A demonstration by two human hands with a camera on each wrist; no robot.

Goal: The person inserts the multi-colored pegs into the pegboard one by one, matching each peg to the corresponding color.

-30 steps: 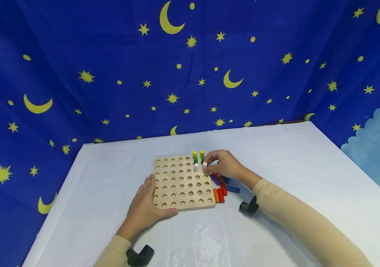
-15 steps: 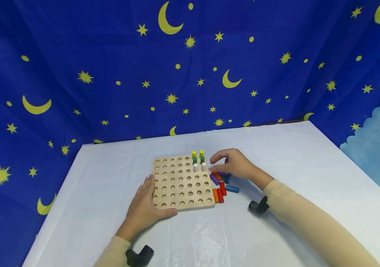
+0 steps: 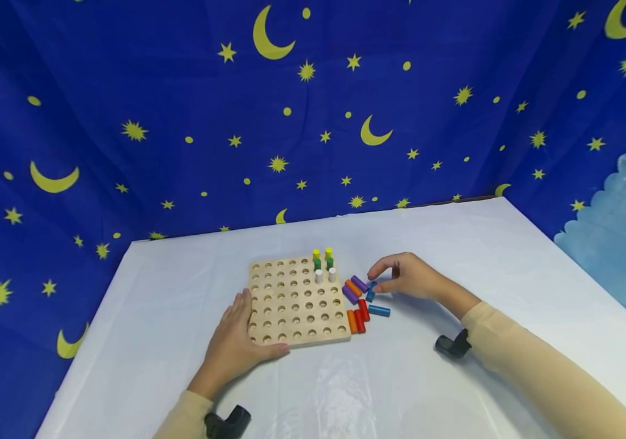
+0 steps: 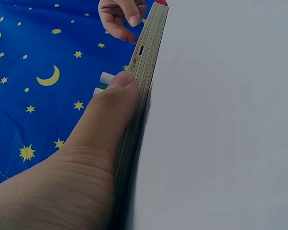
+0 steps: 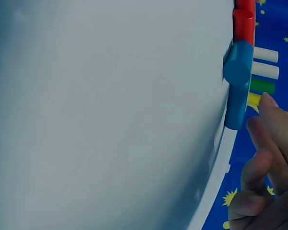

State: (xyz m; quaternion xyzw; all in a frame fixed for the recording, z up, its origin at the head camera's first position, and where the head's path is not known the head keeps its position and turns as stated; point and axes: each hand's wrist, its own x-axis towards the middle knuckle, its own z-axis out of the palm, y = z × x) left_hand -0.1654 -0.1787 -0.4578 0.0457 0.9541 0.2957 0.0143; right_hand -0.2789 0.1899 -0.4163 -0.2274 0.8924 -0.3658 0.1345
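A square wooden pegboard lies on the white table. My left hand rests against its near left corner, fingers straight along the left side and thumb along the front edge. White pegs, green pegs and yellow pegs stand upright in pairs at its far right. My right hand hovers right of the board over a blue peg, thumb and forefinger apart. Whether the thumb touches that peg cannot be told.
Loose purple, orange and red pegs lie along the board's right side. Another blue peg lies nearer the front. Behind the table hangs a blue cloth with moons and stars.
My right hand has let go of a white peg, which now stands in the board, and has moved right to the loose pegs. My left hand stays at the corner.
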